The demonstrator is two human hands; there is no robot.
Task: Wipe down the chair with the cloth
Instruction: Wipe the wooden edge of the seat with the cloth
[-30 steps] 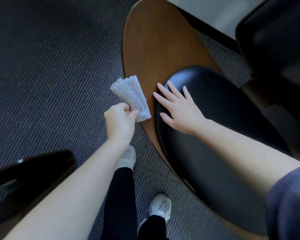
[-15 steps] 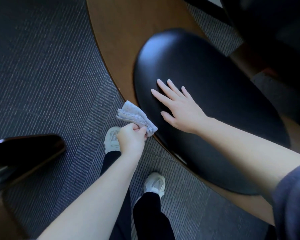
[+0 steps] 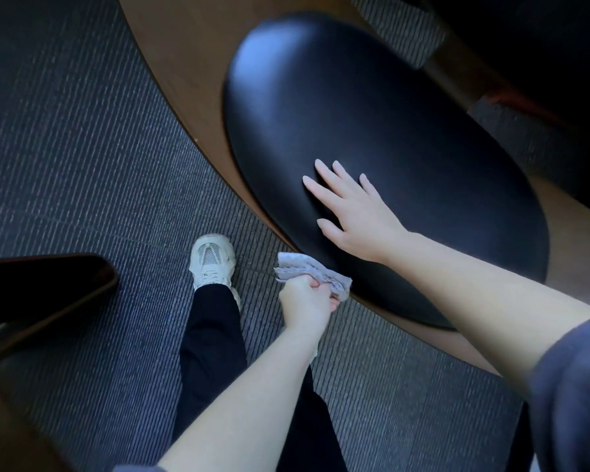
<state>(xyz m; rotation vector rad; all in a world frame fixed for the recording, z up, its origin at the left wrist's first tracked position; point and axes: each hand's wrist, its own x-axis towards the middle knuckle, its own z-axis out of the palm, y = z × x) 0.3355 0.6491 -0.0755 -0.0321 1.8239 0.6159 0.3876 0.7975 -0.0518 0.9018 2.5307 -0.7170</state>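
Note:
The chair has a curved brown wooden shell (image 3: 184, 63) with a glossy black padded cushion (image 3: 372, 114) on it, filling the upper middle of the view. My right hand (image 3: 355, 212) lies flat on the cushion's near part, fingers spread, holding nothing. My left hand (image 3: 305, 303) is fisted around a crumpled pale grey cloth (image 3: 312, 270) at the shell's near edge, just below the cushion's rim. The cloth touches or nearly touches the wooden edge; I cannot tell which.
Dark striped carpet (image 3: 82, 165) covers the floor. Another dark seat with a wooden rim (image 3: 48, 287) pokes in at the left edge. My legs in black trousers and a white sneaker (image 3: 212, 260) stand below. More dark furniture (image 3: 542, 63) sits at the top right.
My left hand has slid the cloth down along the shell's edge toward me, from beside the cushion's far end to its near rim. My right hand stays flat on the cushion.

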